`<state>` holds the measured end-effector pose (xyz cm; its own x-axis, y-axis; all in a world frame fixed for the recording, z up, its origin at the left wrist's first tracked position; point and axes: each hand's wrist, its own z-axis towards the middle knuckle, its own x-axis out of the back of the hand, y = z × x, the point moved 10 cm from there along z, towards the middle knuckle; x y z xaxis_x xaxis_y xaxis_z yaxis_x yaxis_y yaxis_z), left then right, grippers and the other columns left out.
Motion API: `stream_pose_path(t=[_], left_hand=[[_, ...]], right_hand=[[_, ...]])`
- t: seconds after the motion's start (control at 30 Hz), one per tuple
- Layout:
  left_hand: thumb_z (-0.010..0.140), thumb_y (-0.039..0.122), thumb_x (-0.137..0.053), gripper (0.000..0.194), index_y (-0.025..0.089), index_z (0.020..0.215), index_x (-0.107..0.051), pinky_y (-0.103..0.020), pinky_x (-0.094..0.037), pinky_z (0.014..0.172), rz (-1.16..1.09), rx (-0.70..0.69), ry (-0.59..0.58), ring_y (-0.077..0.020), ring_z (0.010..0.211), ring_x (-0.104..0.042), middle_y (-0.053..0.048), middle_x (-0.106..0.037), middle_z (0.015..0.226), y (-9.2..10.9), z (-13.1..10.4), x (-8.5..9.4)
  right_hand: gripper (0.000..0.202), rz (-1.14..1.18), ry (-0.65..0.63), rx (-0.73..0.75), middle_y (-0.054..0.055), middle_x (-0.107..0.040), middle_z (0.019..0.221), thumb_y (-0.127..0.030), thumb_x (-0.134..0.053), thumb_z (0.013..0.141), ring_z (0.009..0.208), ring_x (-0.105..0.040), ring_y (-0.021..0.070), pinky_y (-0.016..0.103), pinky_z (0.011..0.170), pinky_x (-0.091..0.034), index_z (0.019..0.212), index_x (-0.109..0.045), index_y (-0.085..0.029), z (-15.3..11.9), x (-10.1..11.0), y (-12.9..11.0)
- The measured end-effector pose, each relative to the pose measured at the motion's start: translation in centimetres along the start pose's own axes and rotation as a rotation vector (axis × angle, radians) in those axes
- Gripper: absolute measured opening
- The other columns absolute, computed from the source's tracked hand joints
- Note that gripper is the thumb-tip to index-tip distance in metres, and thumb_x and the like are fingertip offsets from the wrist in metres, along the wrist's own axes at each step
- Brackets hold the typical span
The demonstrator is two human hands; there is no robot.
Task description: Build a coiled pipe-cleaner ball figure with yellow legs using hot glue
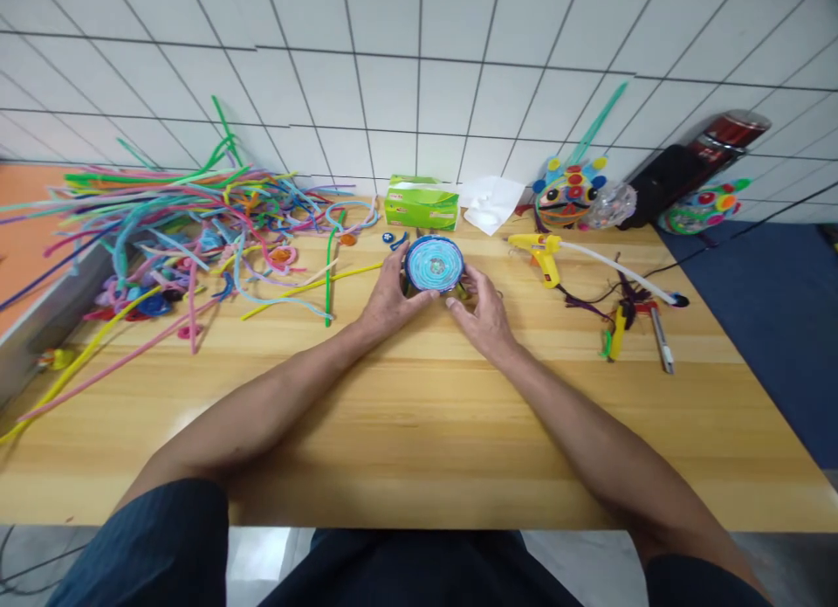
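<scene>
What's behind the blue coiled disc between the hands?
Behind the blue coiled disc stands a green tissue pack, near the tiled wall. Whatever lies directly beneath the disc is mostly covered.

Underside of the blue disc [434,265]: not visible. Fingertips of the left hand [388,300] and right hand [488,317] are partly hidden at its rim. Detail at the disc's centre is blurred. Lettering on the green box [422,210], upper centre, is too small to be read. At the left edge of the frame, several fuzzy stems [163,207] are cut off; lower layers of the pile are covered. The black cable [779,210] is cropped at the right edge.
</scene>
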<state>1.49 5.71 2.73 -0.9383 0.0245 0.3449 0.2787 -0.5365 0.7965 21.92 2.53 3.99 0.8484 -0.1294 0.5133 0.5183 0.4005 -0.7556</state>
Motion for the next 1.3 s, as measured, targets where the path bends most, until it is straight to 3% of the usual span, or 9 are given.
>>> stream_pose_path(t=[0.23, 0.5, 0.8, 0.9, 1.03, 1.17, 1.3], left_hand=[[0.099, 0.068, -0.084, 0.098, 0.022, 0.173, -0.038, -0.059, -0.040, 0.139, 0.034, -0.073, 0.014, -0.0404, 0.164, -0.049, -0.022, -0.050, 0.173, 1.2, 0.5, -0.2], [0.095, 0.072, -0.085, 0.107, 0.021, 0.175, -0.034, -0.060, -0.041, 0.138, 0.074, -0.004, 0.014, -0.0422, 0.167, -0.044, -0.025, -0.043, 0.178, 1.3, 0.5, 0.0], [0.105, 0.067, -0.075, 0.082, 0.022, 0.168, -0.046, -0.063, -0.044, 0.136, 0.104, -0.045, 0.063, -0.0415, 0.163, -0.049, -0.023, -0.053, 0.170, 3.6, 0.8, 1.6], [0.104, 0.064, -0.078, 0.078, 0.022, 0.164, -0.051, -0.062, -0.042, 0.138, 0.123, -0.083, 0.005, -0.0400, 0.161, -0.052, -0.021, -0.058, 0.167, 3.4, 0.9, 0.9], [0.093, 0.060, -0.092, 0.096, 0.022, 0.169, -0.047, -0.063, -0.043, 0.137, 0.095, -0.127, -0.066, -0.0426, 0.162, -0.051, -0.022, -0.056, 0.170, 2.8, 1.0, -0.1], [0.092, 0.051, -0.094, 0.094, 0.021, 0.168, -0.048, -0.062, -0.044, 0.136, 0.125, -0.074, -0.047, -0.0432, 0.159, -0.054, -0.022, -0.059, 0.168, 2.2, 1.4, -0.2], [0.093, 0.054, -0.094, 0.092, 0.019, 0.166, -0.050, -0.061, -0.046, 0.134, 0.149, 0.023, -0.002, -0.0427, 0.155, -0.057, -0.022, -0.061, 0.163, 2.2, 1.4, 0.0]], right_hand=[[0.067, 0.012, 0.044, -0.013, 0.020, -0.075, 0.147, -0.046, -0.075, 0.095, 0.134, -0.075, 0.0351, 0.062, 0.116, -0.062, 0.155, -0.058, -0.022, 0.0, 0.4, 0.7], [0.070, 0.030, 0.130, 0.024, 0.022, -0.073, 0.149, -0.050, -0.078, 0.093, 0.134, -0.075, 0.0370, 0.065, 0.114, -0.062, 0.153, -0.059, -0.021, -0.1, 1.4, 0.5], [0.065, 0.010, 0.103, 0.028, 0.018, -0.075, 0.146, -0.052, -0.077, 0.095, 0.132, -0.075, 0.0358, 0.063, 0.114, -0.063, 0.151, -0.062, -0.023, 0.0, 1.5, -0.1], [0.066, 0.001, 0.087, 0.028, 0.018, -0.075, 0.145, -0.053, -0.077, 0.096, 0.130, -0.075, 0.0354, 0.062, 0.112, -0.064, 0.153, -0.062, -0.024, 0.1, 1.3, 0.0], [0.076, -0.027, 0.043, 0.032, 0.020, -0.073, 0.148, -0.051, -0.078, 0.093, 0.130, -0.075, 0.0366, 0.063, 0.113, -0.063, 0.161, -0.058, -0.022, 0.4, 0.8, 0.2], [0.084, -0.007, 0.029, -0.014, 0.022, -0.071, 0.153, -0.051, -0.078, 0.092, 0.133, -0.074, 0.0378, 0.065, 0.116, -0.062, 0.166, -0.054, -0.020, 0.5, 0.5, 0.7], [0.086, 0.045, 0.046, -0.053, 0.022, -0.071, 0.156, -0.052, -0.078, 0.091, 0.137, -0.073, 0.0383, 0.066, 0.118, -0.060, 0.167, -0.052, -0.021, 0.4, 0.5, 1.3]])
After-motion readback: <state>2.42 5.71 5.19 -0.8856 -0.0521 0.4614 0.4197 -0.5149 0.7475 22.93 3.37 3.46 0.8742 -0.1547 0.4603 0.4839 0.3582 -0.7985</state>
